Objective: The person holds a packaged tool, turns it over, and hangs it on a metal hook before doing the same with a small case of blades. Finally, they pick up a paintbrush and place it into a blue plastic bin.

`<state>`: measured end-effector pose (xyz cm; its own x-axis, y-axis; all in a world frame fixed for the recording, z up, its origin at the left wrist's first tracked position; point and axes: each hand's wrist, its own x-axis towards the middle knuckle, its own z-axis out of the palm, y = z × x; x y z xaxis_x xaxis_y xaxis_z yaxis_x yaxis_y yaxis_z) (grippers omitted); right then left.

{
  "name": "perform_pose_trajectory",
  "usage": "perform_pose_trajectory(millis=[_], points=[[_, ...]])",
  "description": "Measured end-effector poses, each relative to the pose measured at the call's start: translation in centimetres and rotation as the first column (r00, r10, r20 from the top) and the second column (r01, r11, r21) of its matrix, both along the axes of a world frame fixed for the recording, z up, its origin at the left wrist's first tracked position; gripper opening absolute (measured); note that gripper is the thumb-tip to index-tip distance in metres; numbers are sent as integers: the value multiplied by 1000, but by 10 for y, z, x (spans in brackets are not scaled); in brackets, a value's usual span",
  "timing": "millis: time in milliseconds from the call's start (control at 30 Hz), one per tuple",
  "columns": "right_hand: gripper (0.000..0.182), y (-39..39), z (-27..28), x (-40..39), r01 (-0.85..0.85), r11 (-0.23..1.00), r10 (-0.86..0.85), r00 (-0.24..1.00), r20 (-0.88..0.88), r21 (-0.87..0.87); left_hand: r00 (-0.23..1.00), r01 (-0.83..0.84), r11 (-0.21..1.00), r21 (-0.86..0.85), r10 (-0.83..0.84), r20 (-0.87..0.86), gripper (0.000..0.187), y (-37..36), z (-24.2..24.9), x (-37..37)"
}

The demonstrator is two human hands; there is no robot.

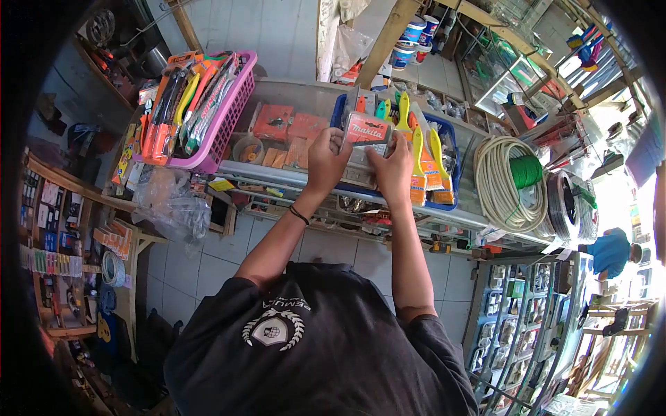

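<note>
A small flat packet with a red and white Makita label (368,130) is held up between my two hands over the glass counter (270,170). My left hand (327,159) has its fingers closed round the packet's left edge. The right edge is pinched by my right hand (394,166), thumb in front. What the packet contains cannot be made out. Just behind and to the right stands a blue basket (454,142) holding several paint brushes (417,156) with yellow, green and orange handles. Part of that basket is hidden by my hands and the packet.
At the left of the counter sits a pink basket (225,114) packed with cutters and saws. Red boxes (272,121) show under the glass. Coiled cream hose (489,184), green cord (525,171) and cable spools (562,204) lie at right. A person in blue (610,253) is farther right.
</note>
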<state>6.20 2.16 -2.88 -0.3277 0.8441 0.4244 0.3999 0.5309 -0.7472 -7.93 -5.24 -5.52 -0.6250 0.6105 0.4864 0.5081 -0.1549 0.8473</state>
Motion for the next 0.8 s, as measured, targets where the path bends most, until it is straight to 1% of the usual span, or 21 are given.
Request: perform_pose_trajectory(millis=[100,200,300,400,433,500,533,600,700,733,800], points=[[56,7,1,1,-45,990,42,999,-29,-131,998,43,999,-4,-42,38,20,-2,1,0],[44,7,5,2,-51,987,48,999,-21,-155,997,59,998,-37,-56,61,18,-4,1,-2],[29,4,0,-4,-62,989,50,995,-89,-137,967,151,985,89,-166,193,19,-3,-1,-2],[26,1,-8,-20,-133,991,136,916,-377,35,949,227,973,39,-230,217,22,-7,7,-3],[28,-1,-8,-21,-148,989,141,925,-353,6,955,227,973,25,-228,191,24,-7,8,-5],[26,-2,-3,-22,-166,986,152,919,-365,-7,965,224,975,-4,-221,139,28,-8,9,-10],[24,-2,-2,-23,-175,984,157,916,-369,-15,959,217,975,44,-221,175,30,-8,8,-10],[29,0,-8,-25,-215,976,184,905,-383,-38,942,198,970,142,-228,247,35,-6,8,-10],[31,2,-16,-27,-232,971,191,906,-377,-64,919,163,975,149,-205,337,38,-7,10,-6],[30,1,-17,-27,-229,971,187,910,-371,-72,881,177,969,174,-235,411,37,-7,10,-6],[25,2,-17,-28,-240,970,203,890,-408,-40,784,204,952,230,-299,544,34,-6,10,-6]])
